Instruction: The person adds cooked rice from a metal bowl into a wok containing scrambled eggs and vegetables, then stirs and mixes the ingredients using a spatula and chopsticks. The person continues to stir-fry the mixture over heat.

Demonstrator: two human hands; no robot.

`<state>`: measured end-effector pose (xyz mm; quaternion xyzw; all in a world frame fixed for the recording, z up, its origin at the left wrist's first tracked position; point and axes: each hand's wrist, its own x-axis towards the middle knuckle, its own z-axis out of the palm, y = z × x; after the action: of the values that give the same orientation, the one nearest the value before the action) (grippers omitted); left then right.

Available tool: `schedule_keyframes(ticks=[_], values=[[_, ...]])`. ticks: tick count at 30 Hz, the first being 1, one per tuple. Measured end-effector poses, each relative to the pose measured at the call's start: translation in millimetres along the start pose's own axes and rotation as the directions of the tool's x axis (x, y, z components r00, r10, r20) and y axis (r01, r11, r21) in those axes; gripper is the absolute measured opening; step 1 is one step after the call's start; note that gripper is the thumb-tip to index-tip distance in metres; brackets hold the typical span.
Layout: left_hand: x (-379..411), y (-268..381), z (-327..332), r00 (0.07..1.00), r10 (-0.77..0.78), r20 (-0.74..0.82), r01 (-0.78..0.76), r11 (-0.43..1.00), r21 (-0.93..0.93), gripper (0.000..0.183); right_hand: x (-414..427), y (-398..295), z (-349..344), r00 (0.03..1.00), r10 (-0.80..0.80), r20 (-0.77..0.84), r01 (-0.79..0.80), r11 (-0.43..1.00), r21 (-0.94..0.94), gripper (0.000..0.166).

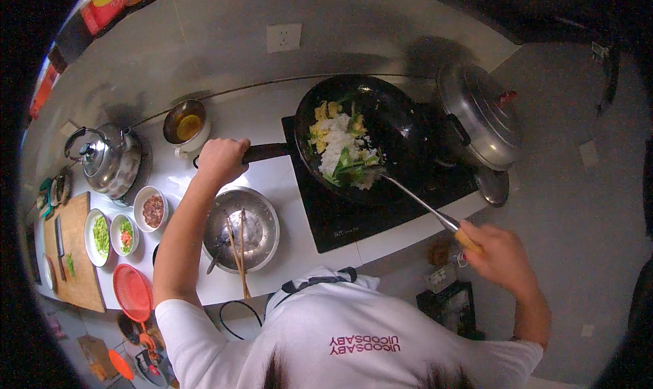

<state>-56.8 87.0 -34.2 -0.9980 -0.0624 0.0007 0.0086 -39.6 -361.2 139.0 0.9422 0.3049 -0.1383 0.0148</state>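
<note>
My left hand [223, 159] grips the dark handle [268, 153] of a black wok [403, 118], which rests on a black induction cooktop [331, 226]. In my right hand [497, 251] is the wooden handle of a long metal spatula [416, 195]. Its blade is down in the food at the wok's near side and partly hidden there. White rice [336, 139], yellow scrambled egg [320, 129] and green leaves [347, 167] lie together on the wok's left part. Below my left forearm stands a steel bowl [265, 251] with chopsticks [237, 256] and a spoon leaning in it.
A steel kettle [120, 159] and a cup of yellowish liquid [196, 143] stand along the wall. Bowls of minced meat [153, 210], green strips [101, 236] and diced vegetables [126, 237] sit left, near a knife [59, 241] on a cutting board [84, 287]. A metal lid [479, 118] leans behind the wok.
</note>
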Motion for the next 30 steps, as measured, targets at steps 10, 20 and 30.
schedule_keyframes(ticks=[10,20,30], values=[[2.7,-1.4,-1.3,0.999,0.034,0.015,-0.033,0.998,-0.050,0.021,84.4,10.7,54.2,0.986,0.020,-0.168,-0.041,0.992,-0.122,0.037],[3.3,0.9,-1.0,1.000,0.015,-0.011,-0.016,0.999,-0.048,0.015,82.8,-8.0,101.1,0.968,-0.149,-0.202,0.083,0.950,-0.302,0.044],[4.7,0.3,0.2,1.000,0.008,-0.012,-0.009,0.999,-0.033,0.017,76.8,1.0,76.4,0.956,-0.038,-0.290,0.010,0.995,-0.098,0.043]])
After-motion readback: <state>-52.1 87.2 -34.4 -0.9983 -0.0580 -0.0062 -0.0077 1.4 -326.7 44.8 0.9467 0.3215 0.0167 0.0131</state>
